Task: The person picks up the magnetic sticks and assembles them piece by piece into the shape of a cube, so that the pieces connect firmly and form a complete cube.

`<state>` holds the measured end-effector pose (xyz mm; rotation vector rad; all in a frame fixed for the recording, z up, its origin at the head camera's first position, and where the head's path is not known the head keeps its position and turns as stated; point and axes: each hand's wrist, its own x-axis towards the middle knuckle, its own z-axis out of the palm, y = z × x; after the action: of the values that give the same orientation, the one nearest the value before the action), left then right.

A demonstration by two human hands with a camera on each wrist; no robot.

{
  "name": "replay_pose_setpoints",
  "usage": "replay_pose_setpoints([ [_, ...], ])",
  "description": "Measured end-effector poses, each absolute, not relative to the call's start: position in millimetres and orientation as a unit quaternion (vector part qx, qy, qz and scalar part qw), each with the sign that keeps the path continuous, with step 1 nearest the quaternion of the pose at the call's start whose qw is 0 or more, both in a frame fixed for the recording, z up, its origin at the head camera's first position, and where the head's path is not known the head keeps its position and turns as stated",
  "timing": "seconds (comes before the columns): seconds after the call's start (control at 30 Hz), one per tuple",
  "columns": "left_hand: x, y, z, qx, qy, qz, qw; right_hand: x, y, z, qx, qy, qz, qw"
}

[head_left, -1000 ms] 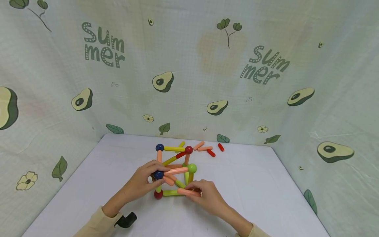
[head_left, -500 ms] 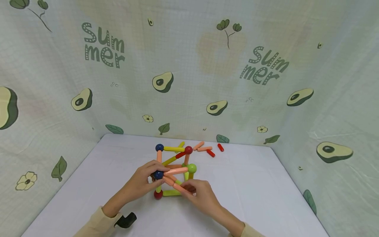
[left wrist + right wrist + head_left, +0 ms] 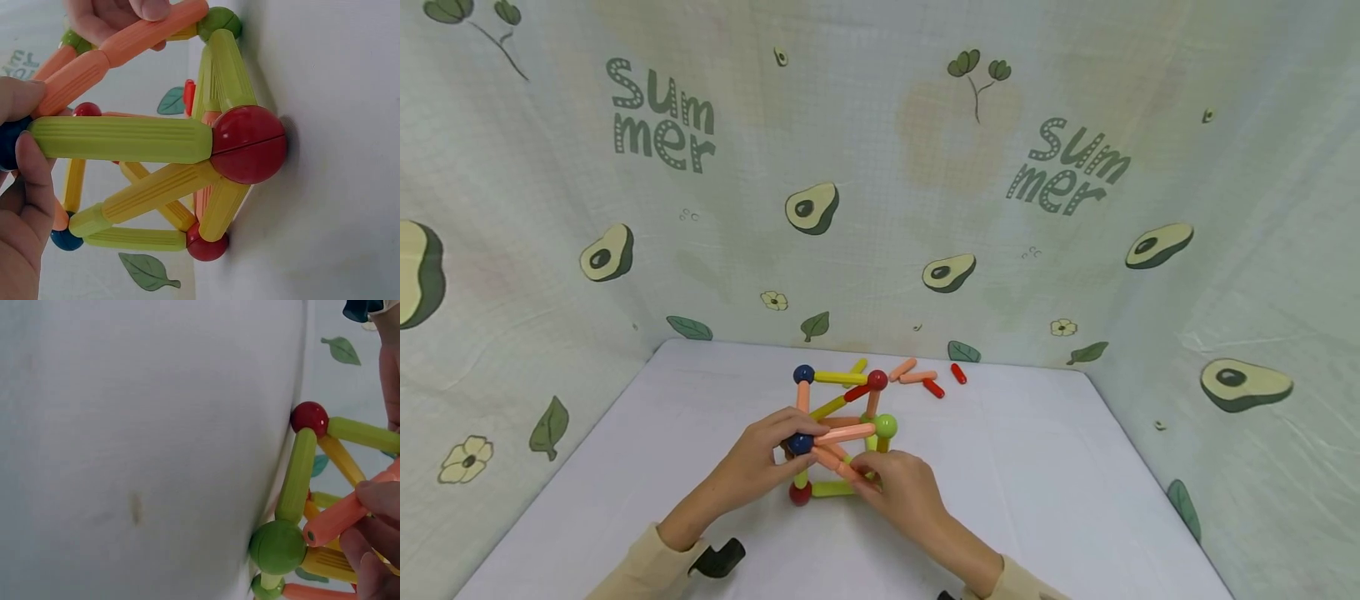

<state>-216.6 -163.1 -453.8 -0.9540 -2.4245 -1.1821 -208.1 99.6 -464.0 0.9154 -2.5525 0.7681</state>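
Note:
A frame of plastic building rods and balls stands on the table. At its near upper left corner my left hand (image 3: 767, 450) holds the blue ball (image 3: 801, 442), thumb and fingers around it. From that ball one salmon rod (image 3: 75, 81) slants down. A second salmon rod (image 3: 156, 30), pinched in my right hand (image 3: 902, 492), meets it end to end. The free end of this second rod lies right by a green ball (image 3: 275, 547) at the frame's base. A red ball (image 3: 249, 145) forms the near lower left corner, under an upright lime rod (image 3: 125, 139).
Behind the frame lie loose salmon rods (image 3: 917, 377), short red rods (image 3: 934, 387) and a yellow rod (image 3: 860, 365). A patterned cloth (image 3: 880, 167) rises at the table's back and sides. A black wrist strap piece (image 3: 720, 558) sits by the left sleeve.
My right hand has moved left and slightly up, turning its salmon rod in line with the one from the blue ball until their ends meet. My left hand stays in place.

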Motion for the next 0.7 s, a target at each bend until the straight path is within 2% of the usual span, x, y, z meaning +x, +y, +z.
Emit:
replay_pose_setpoints([
  [0.33, -214.8, -165.5, -452.8, -0.345, -0.830, -0.406, 0.164, -211.7, 93.3, -465.0, 0.333, -0.888, 0.231, 0.216],
  [0.7, -212.8, -163.7, -449.8, -0.322, -0.846, -0.402, 0.140, -211.9, 91.5, -463.2, 0.314, -0.898, 0.253, 0.175],
])
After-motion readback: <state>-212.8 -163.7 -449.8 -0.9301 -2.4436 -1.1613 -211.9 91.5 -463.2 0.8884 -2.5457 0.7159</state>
